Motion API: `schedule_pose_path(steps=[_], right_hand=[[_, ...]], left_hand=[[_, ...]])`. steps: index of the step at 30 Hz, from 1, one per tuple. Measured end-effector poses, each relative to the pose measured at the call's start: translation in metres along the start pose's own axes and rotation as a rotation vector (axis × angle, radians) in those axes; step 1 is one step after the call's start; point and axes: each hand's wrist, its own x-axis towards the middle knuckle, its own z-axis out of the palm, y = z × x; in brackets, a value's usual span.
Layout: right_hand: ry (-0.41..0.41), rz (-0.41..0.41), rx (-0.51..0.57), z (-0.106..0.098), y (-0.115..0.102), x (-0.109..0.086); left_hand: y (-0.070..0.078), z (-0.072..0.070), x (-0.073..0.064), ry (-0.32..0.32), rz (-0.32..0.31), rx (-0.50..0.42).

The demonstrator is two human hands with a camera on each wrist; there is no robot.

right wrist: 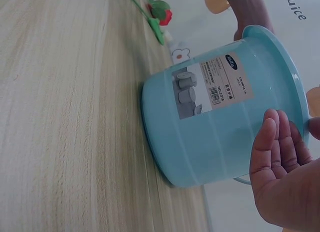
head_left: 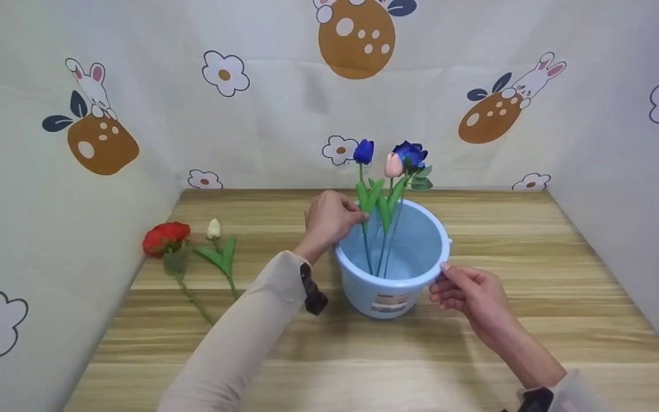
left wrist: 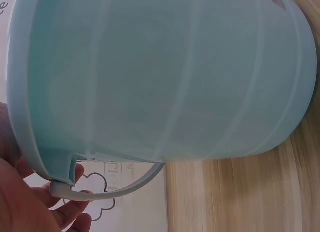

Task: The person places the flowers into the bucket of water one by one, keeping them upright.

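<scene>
A light blue bucket [head_left: 358, 293] stands upright on the table, holding a blue tulip [head_left: 364, 151], a pink tulip [head_left: 393, 165] and a blue rose [head_left: 412, 154]. My left hand [head_left: 329, 218] grips its left rim, thumb over the edge beside the blue tulip's leaves. In the left wrist view, those fingers curl under the rim around the white handle [left wrist: 105, 195] at its joint. On the right side, my right hand [head_left: 478, 297] holds the rim between the thumb on top and bent fingers underneath. A printed label [right wrist: 212, 86] faces the right wrist camera.
Left of the bucket, a red flower [head_left: 166, 237] and a white tulip [head_left: 214, 229] lie on the wooden table [head_left: 507, 229]. My left sleeve [head_left: 249, 337] overlaps the ends of their stems. Pale cloth walls [head_left: 272, 126] with printed bunnies and flowers enclose the table.
</scene>
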Motion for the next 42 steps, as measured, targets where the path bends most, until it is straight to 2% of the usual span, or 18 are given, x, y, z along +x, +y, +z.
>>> schedule_pose_path(steps=[25,33,42], right_hand=[[-0.011,-0.006,0.002,-0.0006,-0.0005,0.0005],[-0.012,-0.003,-0.001,-0.0003,-0.0005,0.0004],[-0.011,0.001,-0.008,-0.0014,-0.0006,-0.0004]], left_hand=[[0.0070,0.0069,0.0030,0.030,0.068,0.180],[0.0076,0.0051,0.0004,0.035,0.088,0.198],[0.0072,0.0014,-0.0040,0.032,0.086,0.164]])
